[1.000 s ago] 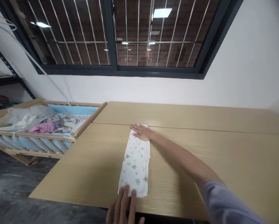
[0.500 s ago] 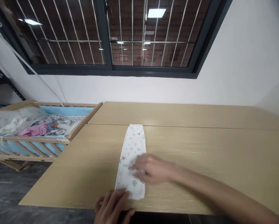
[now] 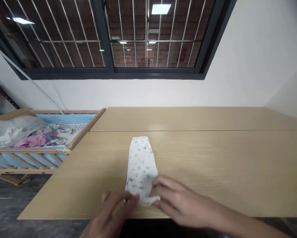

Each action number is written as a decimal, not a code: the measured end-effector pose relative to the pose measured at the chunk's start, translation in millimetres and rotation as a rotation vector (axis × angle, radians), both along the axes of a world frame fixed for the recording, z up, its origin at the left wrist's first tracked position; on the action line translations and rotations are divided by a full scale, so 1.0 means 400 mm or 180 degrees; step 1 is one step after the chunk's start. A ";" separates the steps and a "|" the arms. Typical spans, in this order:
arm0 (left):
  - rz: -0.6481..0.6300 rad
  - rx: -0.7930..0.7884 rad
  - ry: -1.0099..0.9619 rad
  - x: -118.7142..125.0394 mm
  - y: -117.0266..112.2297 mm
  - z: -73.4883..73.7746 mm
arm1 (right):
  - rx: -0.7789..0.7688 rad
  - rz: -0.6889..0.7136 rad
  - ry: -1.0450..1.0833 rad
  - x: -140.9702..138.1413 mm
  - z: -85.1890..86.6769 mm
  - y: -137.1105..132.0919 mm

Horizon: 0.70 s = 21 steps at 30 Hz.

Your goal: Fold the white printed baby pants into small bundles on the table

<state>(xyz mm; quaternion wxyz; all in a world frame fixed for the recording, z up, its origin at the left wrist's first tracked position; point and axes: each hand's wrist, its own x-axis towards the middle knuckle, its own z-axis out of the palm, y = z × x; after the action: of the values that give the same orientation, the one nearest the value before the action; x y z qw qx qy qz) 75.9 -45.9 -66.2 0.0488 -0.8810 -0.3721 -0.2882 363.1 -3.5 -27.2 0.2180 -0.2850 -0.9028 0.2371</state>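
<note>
Patterned white cloth [image 3: 140, 165] lies lengthwise on the table [image 3: 218, 165] near its front edge | right hand [image 3: 179, 200] pinches the curled near right corner in its grip | left hand [image 3: 112, 211] meets the near left corner, its grip too blurred to tell | wooden cot [image 3: 87, 129] holding rumpled fabrics [image 3: 36, 140] stands beside, at left

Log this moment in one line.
printed cloth: on table | left hand: at near-left corner | right hand: pinching lifted near-right corner
</note>
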 end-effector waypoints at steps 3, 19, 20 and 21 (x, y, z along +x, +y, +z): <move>0.0201 0.0153 -0.0350 0.012 0.128 0.061 | -0.0330 -0.0213 0.0287 0.002 0.061 0.116; 0.1816 -0.1005 0.0384 0.177 0.527 0.066 | -0.0153 -0.1554 0.0260 -0.123 -0.130 0.593; 0.1872 -0.0953 0.0415 0.180 0.493 0.058 | 0.0007 -0.1518 0.0248 -0.122 -0.123 0.577; 0.1907 -0.0889 0.0455 0.183 0.452 0.046 | 0.0209 -0.1402 0.0213 -0.122 -0.113 0.555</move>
<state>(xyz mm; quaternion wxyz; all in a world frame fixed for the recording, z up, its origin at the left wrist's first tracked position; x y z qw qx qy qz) 149.0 134.7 -47.9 0.0362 -0.7486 -0.6460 -0.1447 314.5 218.4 -72.5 0.3035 -0.4600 -0.8182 0.1637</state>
